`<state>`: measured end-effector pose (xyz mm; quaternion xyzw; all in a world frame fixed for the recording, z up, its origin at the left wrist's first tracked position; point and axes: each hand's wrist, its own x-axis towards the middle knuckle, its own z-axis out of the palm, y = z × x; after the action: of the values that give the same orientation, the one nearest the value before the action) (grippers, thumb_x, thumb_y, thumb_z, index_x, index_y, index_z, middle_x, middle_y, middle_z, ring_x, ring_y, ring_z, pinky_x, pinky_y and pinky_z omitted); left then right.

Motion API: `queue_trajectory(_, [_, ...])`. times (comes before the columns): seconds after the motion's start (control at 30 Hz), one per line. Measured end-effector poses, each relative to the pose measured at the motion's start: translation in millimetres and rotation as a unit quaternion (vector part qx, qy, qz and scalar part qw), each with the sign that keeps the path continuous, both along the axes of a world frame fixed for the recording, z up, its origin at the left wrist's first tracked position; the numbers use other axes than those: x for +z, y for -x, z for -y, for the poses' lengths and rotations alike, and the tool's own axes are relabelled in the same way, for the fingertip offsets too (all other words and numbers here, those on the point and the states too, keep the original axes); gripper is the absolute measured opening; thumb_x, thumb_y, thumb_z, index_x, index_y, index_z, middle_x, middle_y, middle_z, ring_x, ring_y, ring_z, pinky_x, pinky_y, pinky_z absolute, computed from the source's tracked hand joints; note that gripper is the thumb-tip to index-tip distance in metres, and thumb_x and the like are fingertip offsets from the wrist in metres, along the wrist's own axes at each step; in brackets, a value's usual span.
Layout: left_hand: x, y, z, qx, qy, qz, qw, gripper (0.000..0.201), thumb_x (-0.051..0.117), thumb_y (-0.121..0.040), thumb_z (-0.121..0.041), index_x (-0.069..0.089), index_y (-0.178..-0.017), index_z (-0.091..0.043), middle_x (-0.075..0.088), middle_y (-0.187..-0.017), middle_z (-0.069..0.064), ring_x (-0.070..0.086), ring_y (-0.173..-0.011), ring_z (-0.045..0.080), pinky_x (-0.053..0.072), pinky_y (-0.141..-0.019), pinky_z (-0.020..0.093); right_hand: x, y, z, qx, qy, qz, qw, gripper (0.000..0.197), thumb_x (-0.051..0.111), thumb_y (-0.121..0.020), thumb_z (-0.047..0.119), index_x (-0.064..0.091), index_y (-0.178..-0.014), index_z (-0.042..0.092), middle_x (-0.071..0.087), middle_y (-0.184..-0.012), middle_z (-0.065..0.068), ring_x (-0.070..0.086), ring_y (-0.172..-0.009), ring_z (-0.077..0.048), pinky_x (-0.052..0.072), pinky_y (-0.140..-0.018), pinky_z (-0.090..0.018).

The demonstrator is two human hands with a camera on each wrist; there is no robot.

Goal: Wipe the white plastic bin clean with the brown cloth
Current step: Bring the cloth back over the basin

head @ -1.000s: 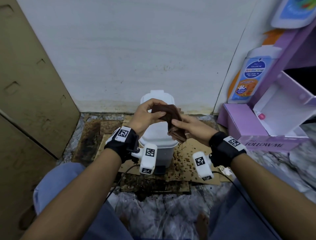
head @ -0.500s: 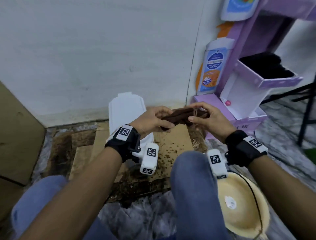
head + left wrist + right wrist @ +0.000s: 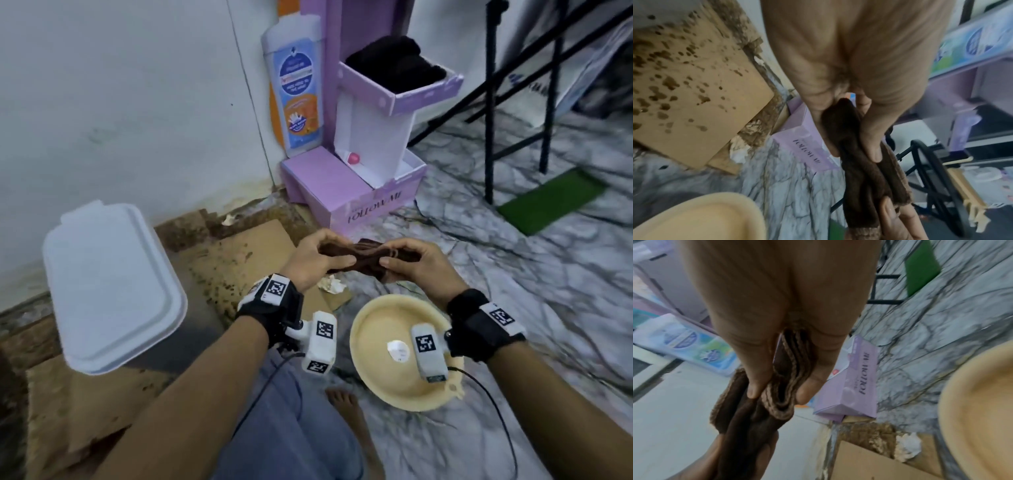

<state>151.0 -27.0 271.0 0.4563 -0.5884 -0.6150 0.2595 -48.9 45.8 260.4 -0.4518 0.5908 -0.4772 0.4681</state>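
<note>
Two hands: left hand [image 3: 317, 258] and right hand [image 3: 416, 265] pinch opposite ends of the cloth [image 3: 364, 255], fingers curled round it.
Cloth: bunched, held above the floor.
Bin [image 3: 109, 287]: lid shut, at nine o'clock from the hands, well apart.
Basin [image 3: 376, 373]: at six o'clock, below the hands.

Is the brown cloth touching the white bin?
Apart. The head view shows the brown cloth held up between both hands, with bare cardboard between it and the white bin.
</note>
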Motion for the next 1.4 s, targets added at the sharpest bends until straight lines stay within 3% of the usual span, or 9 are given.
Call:
queue_trajectory(0.13, [-50,41,-2,-0.052,-0.018,0.064,0.996,0.028,0.077,-0.082,0.006,0.062,-0.092,-0.016,0.065,-0.091,0.001,0.062,-0.079,0.008,0.053,-0.070,0.017,-52,33,-21,-0.042,-0.040,-0.023,0.998,0.018,0.070,-0.081,-0.001,0.069,-0.098,0.005,0.069,-0.092,-0.026,0.066,-0.078,-0.036,0.059,-0.072,-0.039])
queue_trajectory(0.23, [-90,66,-7,-0.093,-0.036,0.134,0.986,0.031,0.080,-0.081,0.000,0.066,-0.105,-0.014,0.066,-0.095,-0.004,0.063,-0.089,0.011,0.051,-0.081,0.022,-97,52,-37,-0.053,-0.072,-0.044,0.995,0.018,0.072,-0.080,0.002,0.073,-0.092,0.016,0.072,-0.084,-0.018,0.069,-0.072,-0.037,0.058,-0.072,-0.046])
queue_trajectory(0.37, [-145,92,-18,-0.104,-0.019,0.205,0.973,0.021,0.081,-0.082,-0.007,0.068,-0.097,-0.014,0.067,-0.095,-0.001,0.061,-0.087,0.013,0.046,-0.064,0.008,-154,69,-58,-0.091,-0.130,-0.053,0.986,0.017,0.073,-0.079,0.002,0.074,-0.089,0.016,0.073,-0.079,-0.008,0.070,-0.069,-0.032,0.058,-0.073,-0.048])
queue_trajectory(0.5, [-190,112,-30,-0.073,-0.067,0.214,0.972,0.020,0.076,-0.085,0.000,0.065,-0.097,-0.012,0.066,-0.097,0.006,0.065,-0.077,0.017,0.057,-0.053,0.022,-196,78,-72,-0.115,-0.179,-0.055,0.976,0.016,0.072,-0.081,0.002,0.072,-0.086,0.017,0.072,-0.069,-0.003,0.070,-0.064,-0.025,0.058,-0.069,-0.038])
queue_trajectory(0.57, [-213,120,-34,-0.077,-0.077,0.233,0.966,0.026,0.076,-0.084,0.000,0.062,-0.096,-0.018,0.063,-0.100,-0.001,0.062,-0.090,0.018,0.053,-0.066,0.021,-212,80,-77,-0.134,-0.207,-0.060,0.967,0.018,0.071,-0.082,0.002,0.071,-0.083,0.020,0.071,-0.068,-0.002,0.068,-0.060,-0.016,0.055,-0.063,-0.024])
queue_trajectory(0.7, [-250,131,-38,-0.076,-0.103,0.242,0.962,0.037,0.075,-0.080,0.004,0.060,-0.095,-0.026,0.062,-0.105,-0.006,0.061,-0.109,0.021,0.051,-0.098,0.036,-243,83,-75,-0.151,-0.243,-0.087,0.954,0.018,0.070,-0.083,0.004,0.069,-0.082,0.022,0.070,-0.072,-0.003,0.065,-0.059,-0.012,0.053,-0.066,-0.024])
queue_trajectory(0.93, [-298,150,-32,-0.129,-0.125,0.265,0.948,0.034,0.065,-0.085,0.009,0.061,-0.108,-0.015,0.061,-0.106,-0.002,0.059,-0.111,0.024,0.047,-0.095,0.033,-296,91,-60,-0.147,-0.343,-0.144,0.916,0.016,0.067,-0.085,0.014,0.063,-0.081,0.029,0.068,-0.078,0.003,0.063,-0.078,-0.019,0.046,-0.071,-0.029])
queue_trajectory(1.1, [-320,157,-35,-0.182,-0.181,0.281,0.925,0.058,0.067,-0.089,-0.002,0.051,-0.142,-0.015,0.059,-0.135,0.006,0.055,-0.124,0.027,0.045,-0.104,0.035,-314,93,-58,-0.137,-0.410,-0.165,0.887,0.011,0.062,-0.089,0.014,0.064,-0.097,0.021,0.063,-0.086,0.001,0.057,-0.077,-0.016,0.038,-0.059,-0.021])
queue_trajectory(1.4, [-314,153,-33,-0.156,-0.191,0.267,0.932,0.025,0.061,-0.094,-0.002,0.065,-0.115,-0.015,0.060,-0.109,-0.003,0.053,-0.109,0.023,0.043,-0.097,0.033,-325,80,-62,-0.144,-0.404,-0.187,0.884,0.024,0.062,-0.086,0.013,0.067,-0.107,0.024,0.065,-0.113,-0.004,0.060,-0.100,-0.023,0.045,-0.083,-0.030])
